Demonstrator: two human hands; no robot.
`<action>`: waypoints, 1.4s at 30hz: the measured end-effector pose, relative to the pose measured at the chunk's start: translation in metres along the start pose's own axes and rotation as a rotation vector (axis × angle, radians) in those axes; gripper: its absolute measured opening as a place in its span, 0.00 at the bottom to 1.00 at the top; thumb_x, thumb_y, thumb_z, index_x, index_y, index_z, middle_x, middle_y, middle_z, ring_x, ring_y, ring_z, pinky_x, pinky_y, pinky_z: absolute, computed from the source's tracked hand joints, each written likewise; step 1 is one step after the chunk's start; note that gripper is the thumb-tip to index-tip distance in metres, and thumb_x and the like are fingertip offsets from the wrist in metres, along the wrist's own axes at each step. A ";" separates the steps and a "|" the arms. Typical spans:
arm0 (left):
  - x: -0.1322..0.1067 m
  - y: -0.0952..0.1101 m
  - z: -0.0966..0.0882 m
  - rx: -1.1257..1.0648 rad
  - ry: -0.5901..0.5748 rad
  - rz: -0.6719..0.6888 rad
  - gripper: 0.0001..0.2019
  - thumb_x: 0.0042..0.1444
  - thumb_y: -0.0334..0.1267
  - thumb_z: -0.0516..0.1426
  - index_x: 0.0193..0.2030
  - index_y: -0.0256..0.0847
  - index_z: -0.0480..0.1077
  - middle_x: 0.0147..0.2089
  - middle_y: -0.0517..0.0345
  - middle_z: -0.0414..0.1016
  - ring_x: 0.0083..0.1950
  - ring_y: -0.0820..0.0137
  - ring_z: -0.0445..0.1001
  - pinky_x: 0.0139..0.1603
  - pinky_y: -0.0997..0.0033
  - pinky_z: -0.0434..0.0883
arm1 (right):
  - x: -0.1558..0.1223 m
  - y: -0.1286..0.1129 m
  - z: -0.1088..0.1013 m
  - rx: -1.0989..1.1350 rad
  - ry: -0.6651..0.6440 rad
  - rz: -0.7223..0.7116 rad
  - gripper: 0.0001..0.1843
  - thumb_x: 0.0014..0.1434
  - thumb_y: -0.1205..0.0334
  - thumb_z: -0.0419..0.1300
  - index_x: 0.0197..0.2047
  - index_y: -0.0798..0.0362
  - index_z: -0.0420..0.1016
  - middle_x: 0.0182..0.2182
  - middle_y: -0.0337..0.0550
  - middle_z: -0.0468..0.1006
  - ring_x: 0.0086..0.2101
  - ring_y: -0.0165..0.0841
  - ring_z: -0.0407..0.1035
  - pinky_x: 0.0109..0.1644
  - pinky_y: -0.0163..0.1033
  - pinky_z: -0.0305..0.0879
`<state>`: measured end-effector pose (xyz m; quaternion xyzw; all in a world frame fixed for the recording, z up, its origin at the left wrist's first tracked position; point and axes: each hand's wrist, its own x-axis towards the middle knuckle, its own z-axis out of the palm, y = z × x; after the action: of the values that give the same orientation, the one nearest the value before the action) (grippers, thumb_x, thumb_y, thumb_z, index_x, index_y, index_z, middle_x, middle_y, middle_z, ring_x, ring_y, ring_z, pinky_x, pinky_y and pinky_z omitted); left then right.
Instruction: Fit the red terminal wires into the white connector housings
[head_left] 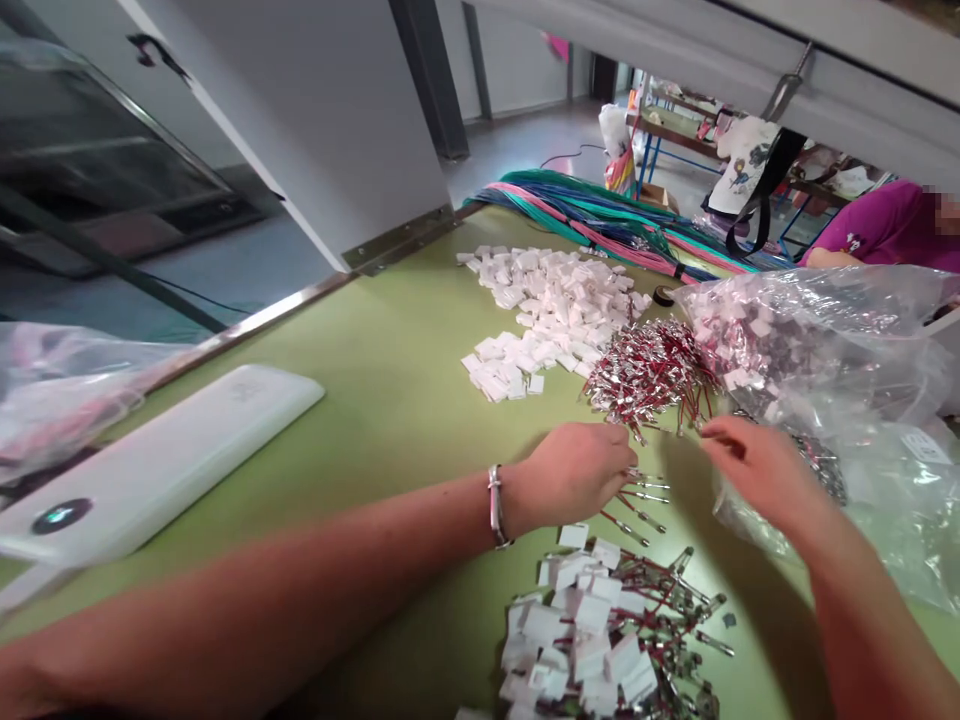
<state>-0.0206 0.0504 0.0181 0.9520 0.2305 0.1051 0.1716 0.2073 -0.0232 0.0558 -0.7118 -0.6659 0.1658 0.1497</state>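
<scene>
My left hand is closed on a small bunch of red wires with metal terminals, which fan out to its right just above the green table. My right hand hovers beside it with fingers curled; what it pinches is not visible. Just beyond both hands lies a loose heap of the same red terminal wires. Behind that heap spreads a pile of small white plastic connectors. Near the front edge is a pile of wires fitted with white connectors.
A clear plastic bag holding more parts lies at the right. A white power bank rests at the left, beside another plastic bag. Coloured cable bundles lie at the far edge. A person in a purple shirt sits beyond.
</scene>
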 end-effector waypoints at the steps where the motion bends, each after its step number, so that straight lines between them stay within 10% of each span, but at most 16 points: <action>1: 0.000 0.001 0.000 -0.006 -0.015 0.008 0.12 0.58 0.34 0.50 0.34 0.39 0.75 0.35 0.53 0.74 0.34 0.68 0.71 0.29 0.71 0.63 | -0.001 0.015 -0.010 -0.149 0.000 -0.016 0.11 0.60 0.59 0.53 0.37 0.47 0.77 0.31 0.42 0.80 0.28 0.35 0.72 0.33 0.40 0.65; 10: 0.001 0.002 -0.003 -0.214 0.051 -0.098 0.11 0.60 0.37 0.50 0.37 0.40 0.74 0.35 0.55 0.74 0.35 0.70 0.70 0.34 0.71 0.65 | -0.014 0.088 -0.004 -0.505 -0.068 -0.273 0.16 0.64 0.63 0.49 0.47 0.49 0.77 0.47 0.48 0.75 0.41 0.36 0.72 0.43 0.41 0.68; 17: 0.006 -0.007 -0.014 -0.576 0.276 -0.277 0.18 0.67 0.42 0.40 0.33 0.38 0.65 0.31 0.57 0.68 0.32 0.72 0.65 0.36 0.71 0.65 | -0.009 0.075 0.014 -0.711 0.163 -0.228 0.17 0.65 0.63 0.48 0.40 0.55 0.78 0.37 0.52 0.79 0.34 0.38 0.73 0.35 0.40 0.65; 22: 0.008 -0.005 -0.003 -0.682 0.187 -0.236 0.12 0.62 0.37 0.49 0.32 0.38 0.71 0.32 0.58 0.74 0.35 0.73 0.70 0.38 0.72 0.66 | -0.012 0.045 0.005 -0.339 0.339 -0.225 0.13 0.62 0.59 0.51 0.40 0.51 0.76 0.32 0.47 0.80 0.31 0.37 0.73 0.34 0.40 0.65; 29: 0.006 0.000 0.005 -0.717 0.127 -0.161 0.13 0.60 0.39 0.53 0.28 0.37 0.73 0.26 0.60 0.71 0.29 0.75 0.67 0.32 0.75 0.65 | -0.010 -0.024 0.040 0.194 0.271 -0.355 0.09 0.64 0.61 0.53 0.39 0.49 0.75 0.29 0.40 0.77 0.29 0.32 0.71 0.33 0.37 0.67; 42: 0.003 -0.002 0.007 -0.508 0.110 -0.073 0.15 0.65 0.38 0.50 0.32 0.37 0.74 0.29 0.59 0.74 0.30 0.77 0.70 0.33 0.77 0.66 | -0.014 -0.020 0.051 0.256 0.242 -0.402 0.08 0.64 0.66 0.53 0.39 0.52 0.75 0.28 0.39 0.76 0.29 0.29 0.70 0.32 0.33 0.64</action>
<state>-0.0164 0.0514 0.0115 0.8624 0.2399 0.2049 0.3959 0.1660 -0.0363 0.0194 -0.5550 -0.7450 0.1293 0.3467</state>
